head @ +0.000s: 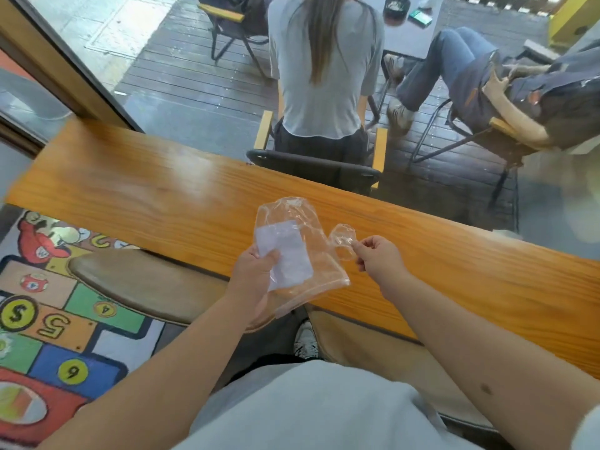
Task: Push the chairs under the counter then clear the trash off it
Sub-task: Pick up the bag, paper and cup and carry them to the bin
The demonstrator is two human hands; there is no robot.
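A long orange wooden counter (136,190) runs from the left to the lower right along a window. My left hand (256,277) is shut on a clear plastic bag (308,251) with a white paper slip inside, held just above the counter's near edge. My right hand (376,258) pinches a small scrap of clear plastic wrap (342,237) beside the bag. A brown stool seat (143,284) sits tucked partly under the counter on the left. A tan chair seat (367,349) shows below the counter on the right.
A colourful number-game rug (55,319) covers the floor at the left. Behind the window glass, a person in a grey shirt (324,76) sits on a folding chair, and another person (506,92) reclines at the right by a small table (412,27).
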